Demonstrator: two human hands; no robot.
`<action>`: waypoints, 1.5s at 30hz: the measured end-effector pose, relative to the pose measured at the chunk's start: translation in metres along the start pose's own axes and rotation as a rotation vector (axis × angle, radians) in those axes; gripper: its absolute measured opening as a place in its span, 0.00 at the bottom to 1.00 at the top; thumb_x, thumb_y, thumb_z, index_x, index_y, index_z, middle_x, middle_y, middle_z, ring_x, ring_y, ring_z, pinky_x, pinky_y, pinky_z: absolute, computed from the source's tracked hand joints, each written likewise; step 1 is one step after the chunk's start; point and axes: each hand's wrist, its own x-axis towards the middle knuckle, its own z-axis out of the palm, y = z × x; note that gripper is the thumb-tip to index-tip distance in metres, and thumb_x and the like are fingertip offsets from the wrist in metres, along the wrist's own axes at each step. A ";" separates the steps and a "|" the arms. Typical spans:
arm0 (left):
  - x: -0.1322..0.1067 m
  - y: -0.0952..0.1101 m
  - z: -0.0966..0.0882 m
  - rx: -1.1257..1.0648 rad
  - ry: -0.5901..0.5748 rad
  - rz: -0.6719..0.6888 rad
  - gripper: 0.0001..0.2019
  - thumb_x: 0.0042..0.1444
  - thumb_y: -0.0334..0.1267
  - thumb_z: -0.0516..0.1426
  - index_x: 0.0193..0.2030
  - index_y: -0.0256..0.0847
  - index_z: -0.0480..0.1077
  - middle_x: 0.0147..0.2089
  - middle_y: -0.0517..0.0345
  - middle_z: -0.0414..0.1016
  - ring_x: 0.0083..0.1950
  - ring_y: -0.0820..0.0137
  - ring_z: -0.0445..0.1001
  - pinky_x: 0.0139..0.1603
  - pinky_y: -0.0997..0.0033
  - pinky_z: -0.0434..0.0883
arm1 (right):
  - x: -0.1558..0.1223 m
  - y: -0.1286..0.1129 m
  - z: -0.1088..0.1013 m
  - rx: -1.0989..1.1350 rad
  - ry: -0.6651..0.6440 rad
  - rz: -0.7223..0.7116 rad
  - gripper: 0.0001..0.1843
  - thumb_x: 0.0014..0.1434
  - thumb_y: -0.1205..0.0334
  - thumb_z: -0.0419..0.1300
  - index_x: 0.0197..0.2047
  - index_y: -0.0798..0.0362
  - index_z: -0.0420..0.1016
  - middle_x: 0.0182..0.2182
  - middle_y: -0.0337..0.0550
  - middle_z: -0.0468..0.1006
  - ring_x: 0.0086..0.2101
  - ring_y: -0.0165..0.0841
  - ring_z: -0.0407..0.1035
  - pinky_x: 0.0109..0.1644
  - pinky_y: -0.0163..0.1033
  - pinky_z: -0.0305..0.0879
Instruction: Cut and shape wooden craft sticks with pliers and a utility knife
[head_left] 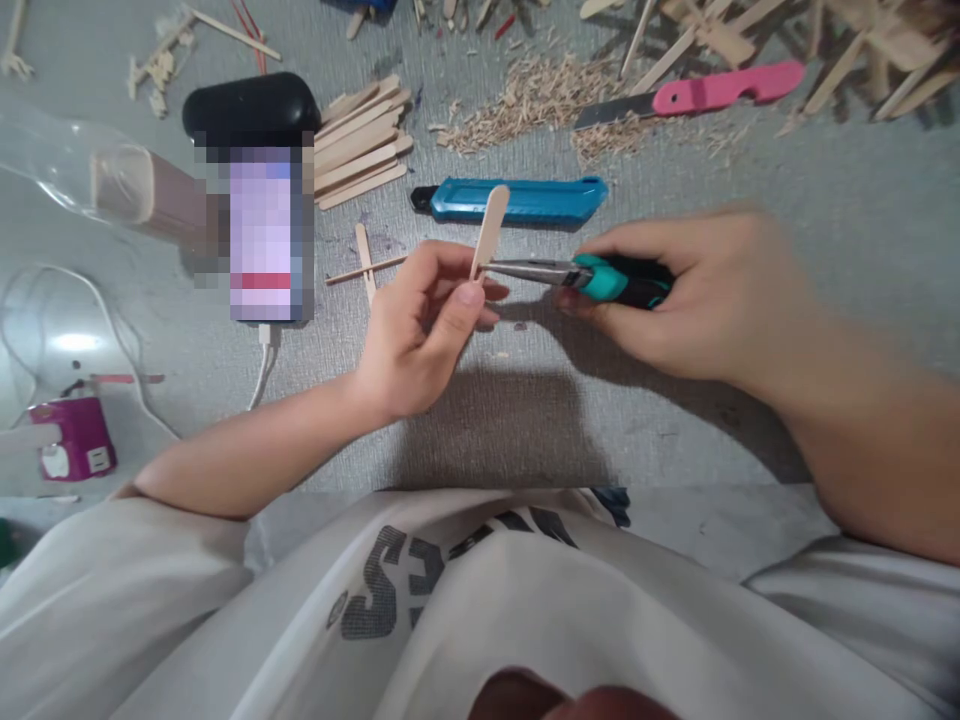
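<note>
My left hand (pixel 420 335) pinches a wooden popsicle stick (pixel 491 222) upright between thumb and fingers. In my right hand (pixel 697 295) are teal-and-black handled pliers (pixel 600 277), gripped by the handles. The metal jaws point left and meet the stick just above my left thumb. Both hands hover over the grey mat (pixel 525 400).
A blue utility knife (pixel 517 200) lies just behind the stick. A pink-handled cutter (pixel 705 92) and a heap of wood shavings (pixel 540 100) sit further back, with loose sticks at the top right. A stick pile (pixel 360 140), a crossed pair (pixel 367 265), a phone (pixel 266 230) and a cable lie left.
</note>
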 end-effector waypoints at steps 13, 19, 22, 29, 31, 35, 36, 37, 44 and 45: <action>0.011 0.012 -0.006 0.009 0.085 -0.070 0.25 0.73 0.66 0.66 0.40 0.45 0.75 0.28 0.65 0.77 0.22 0.75 0.77 0.20 0.76 0.72 | -0.002 0.006 0.002 -0.307 -0.056 -0.079 0.08 0.60 0.60 0.65 0.44 0.47 0.80 0.38 0.46 0.85 0.37 0.43 0.77 0.39 0.46 0.59; 0.013 0.006 -0.006 -0.091 0.063 -0.243 0.24 0.74 0.64 0.66 0.40 0.45 0.74 0.27 0.64 0.76 0.21 0.74 0.77 0.19 0.76 0.73 | -0.001 0.006 0.000 -0.330 -0.050 -0.009 0.11 0.57 0.58 0.67 0.45 0.46 0.80 0.42 0.48 0.84 0.42 0.48 0.78 0.40 0.47 0.57; 0.013 0.007 -0.005 -0.044 0.093 -0.183 0.23 0.74 0.62 0.67 0.40 0.45 0.73 0.27 0.65 0.74 0.22 0.75 0.76 0.20 0.76 0.72 | -0.001 0.001 -0.002 -0.310 -0.048 0.021 0.09 0.61 0.57 0.67 0.45 0.46 0.81 0.41 0.48 0.82 0.43 0.49 0.78 0.41 0.47 0.59; 0.011 0.016 -0.001 0.019 0.076 -0.053 0.24 0.76 0.61 0.65 0.38 0.45 0.70 0.26 0.65 0.74 0.22 0.75 0.74 0.21 0.74 0.70 | 0.003 0.003 -0.006 -0.065 -0.228 0.164 0.18 0.65 0.41 0.74 0.33 0.46 0.84 0.21 0.36 0.71 0.23 0.32 0.61 0.32 0.44 0.54; 0.009 0.017 0.000 0.024 0.081 -0.045 0.23 0.77 0.60 0.65 0.38 0.45 0.69 0.26 0.65 0.75 0.21 0.75 0.74 0.20 0.75 0.69 | 0.005 0.007 -0.007 0.002 -0.261 0.178 0.22 0.63 0.36 0.76 0.34 0.46 0.86 0.20 0.34 0.71 0.22 0.30 0.61 0.29 0.42 0.54; 0.007 0.018 0.001 0.024 0.093 -0.036 0.24 0.76 0.61 0.65 0.38 0.45 0.69 0.26 0.66 0.74 0.21 0.76 0.73 0.20 0.75 0.69 | 0.007 0.009 -0.008 0.070 -0.267 0.159 0.23 0.61 0.35 0.76 0.32 0.46 0.88 0.20 0.33 0.74 0.21 0.29 0.62 0.25 0.41 0.55; 0.007 0.018 0.001 0.020 0.098 -0.041 0.24 0.76 0.61 0.65 0.38 0.45 0.69 0.26 0.66 0.75 0.21 0.76 0.73 0.21 0.75 0.70 | 0.007 0.008 -0.007 0.076 -0.261 0.153 0.21 0.62 0.37 0.76 0.32 0.46 0.88 0.20 0.32 0.73 0.21 0.29 0.62 0.25 0.40 0.54; 0.007 0.018 0.001 0.018 0.105 -0.051 0.24 0.76 0.61 0.65 0.38 0.45 0.69 0.26 0.66 0.75 0.21 0.76 0.73 0.21 0.75 0.70 | 0.007 0.007 -0.007 0.078 -0.249 0.147 0.19 0.62 0.39 0.76 0.32 0.46 0.88 0.20 0.32 0.74 0.21 0.29 0.62 0.25 0.40 0.54; 0.007 0.016 0.002 0.030 0.153 -0.090 0.25 0.76 0.66 0.63 0.40 0.46 0.69 0.26 0.67 0.74 0.22 0.75 0.77 0.21 0.76 0.72 | 0.007 -0.003 -0.003 0.024 -0.168 0.183 0.09 0.57 0.52 0.78 0.33 0.46 0.87 0.20 0.32 0.73 0.21 0.29 0.60 0.26 0.39 0.54; 0.007 0.016 0.002 0.027 0.150 -0.092 0.25 0.76 0.66 0.63 0.40 0.46 0.69 0.26 0.67 0.74 0.22 0.76 0.77 0.21 0.76 0.72 | 0.007 -0.003 -0.004 0.018 -0.171 0.184 0.09 0.57 0.52 0.78 0.33 0.46 0.87 0.20 0.33 0.74 0.21 0.29 0.60 0.26 0.39 0.55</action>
